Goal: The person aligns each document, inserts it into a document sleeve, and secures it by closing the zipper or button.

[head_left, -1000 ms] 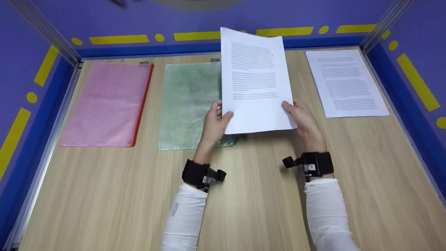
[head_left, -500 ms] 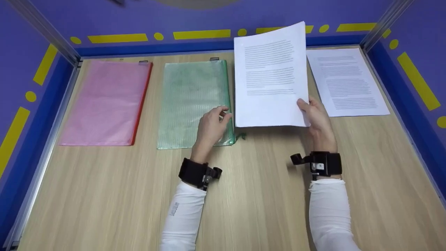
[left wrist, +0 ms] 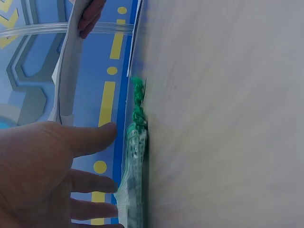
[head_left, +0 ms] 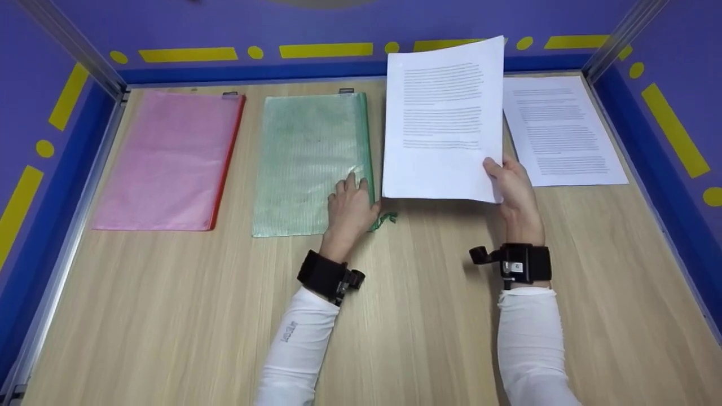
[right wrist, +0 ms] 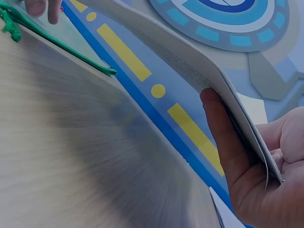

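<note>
A stack of printed paper (head_left: pixel 443 124) is raised above the table, its lower right corner pinched by my right hand (head_left: pixel 514 189). The right wrist view shows the thumb on one face of the stack (right wrist: pixel 213 71) and the other fingers behind it. My left hand (head_left: pixel 351 208) is over the lower right part of a green zip folder (head_left: pixel 307 152), fingers spread and fairly straight. In the left wrist view the fingertips are at the folder's edge (left wrist: pixel 135 166); firm contact is hard to tell. A green cord pull (head_left: pixel 388 217) hangs from the folder's near right corner.
A pink zip folder (head_left: pixel 169 163) with a red edge lies on the left of the wooden table (head_left: pixel 417 316). Another printed paper stack (head_left: pixel 564 132) lies at the far right, partly behind the raised one. Blue-purple walls (head_left: pixel 316 34) close the back and sides.
My left hand has let go of the paper stack and moved down over the green folder, its fingers spreading. My right hand has carried the stack rightward, uncovering the folder's right edge.
</note>
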`<state>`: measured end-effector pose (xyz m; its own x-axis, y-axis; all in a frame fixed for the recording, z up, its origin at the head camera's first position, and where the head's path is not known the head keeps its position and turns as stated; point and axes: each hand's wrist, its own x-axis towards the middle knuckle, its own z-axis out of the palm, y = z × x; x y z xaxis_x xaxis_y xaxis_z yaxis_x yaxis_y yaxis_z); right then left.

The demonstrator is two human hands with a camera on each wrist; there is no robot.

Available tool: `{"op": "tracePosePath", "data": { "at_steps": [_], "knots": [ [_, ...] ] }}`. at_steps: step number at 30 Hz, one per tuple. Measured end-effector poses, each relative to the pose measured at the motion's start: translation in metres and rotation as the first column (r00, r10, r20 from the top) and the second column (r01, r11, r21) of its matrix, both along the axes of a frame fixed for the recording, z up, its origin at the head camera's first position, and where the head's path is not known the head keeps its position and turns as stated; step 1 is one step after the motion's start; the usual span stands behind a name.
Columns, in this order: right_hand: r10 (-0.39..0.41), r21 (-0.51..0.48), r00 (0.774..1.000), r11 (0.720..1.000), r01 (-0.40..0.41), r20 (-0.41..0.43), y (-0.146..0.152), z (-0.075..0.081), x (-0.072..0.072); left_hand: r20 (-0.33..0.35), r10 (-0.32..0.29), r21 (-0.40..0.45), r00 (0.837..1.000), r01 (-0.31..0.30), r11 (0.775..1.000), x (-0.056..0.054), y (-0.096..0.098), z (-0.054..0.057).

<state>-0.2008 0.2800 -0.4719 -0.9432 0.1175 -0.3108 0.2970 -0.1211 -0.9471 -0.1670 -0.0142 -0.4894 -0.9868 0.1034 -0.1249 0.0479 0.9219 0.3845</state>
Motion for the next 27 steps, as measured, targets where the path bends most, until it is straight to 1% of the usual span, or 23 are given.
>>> {"op": "tracePosePath", "data": {
  "at_steps": [1, 6, 10, 12, 14, 21, 27],
  "knots": [
    [-0.007, 0.001, 1.0, 1.0, 0.007, 0.006, 0.0, 0.0, 0.0, 0.004, -0.002, -0.014, 1.0, 0.002, 1.0, 0.0, 0.0, 0.0],
    [0.015, 0.062, 1.0, 0.998, -0.016, 0.009, 0.0, 0.001, -0.001, 0.03, -0.012, -0.072, 0.999, 0.014, 0.997, 0.001, 0.001, 0.004],
    [0.03, 0.046, 0.999, 0.998, -0.03, 0.012, 0.001, 0.003, -0.001, 0.047, -0.013, -0.102, 0.999, 0.018, 0.995, 0.001, 0.002, 0.007],
    [0.035, 0.035, 0.999, 0.999, -0.036, 0.019, 0.001, 0.004, 0.0, 0.046, -0.008, -0.102, 0.999, 0.012, 0.995, 0.001, 0.003, 0.008],
    [0.041, 0.017, 0.999, 0.999, -0.042, 0.019, 0.002, 0.004, 0.001, 0.04, -0.001, -0.09, 0.999, 0.005, 0.996, 0.001, 0.002, 0.008],
    [0.04, 0.011, 0.999, 0.999, -0.04, 0.026, 0.002, 0.004, 0.0, -0.006, 0.0, -0.009, 1.0, 0.0, 1.0, -0.001, -0.004, 0.01],
    [0.061, 0.021, 0.998, 0.998, -0.061, 0.008, 0.0, 0.002, 0.0, -0.043, 0.028, 0.051, 0.999, -0.026, 0.998, -0.002, -0.013, 0.01]
  ]
}}
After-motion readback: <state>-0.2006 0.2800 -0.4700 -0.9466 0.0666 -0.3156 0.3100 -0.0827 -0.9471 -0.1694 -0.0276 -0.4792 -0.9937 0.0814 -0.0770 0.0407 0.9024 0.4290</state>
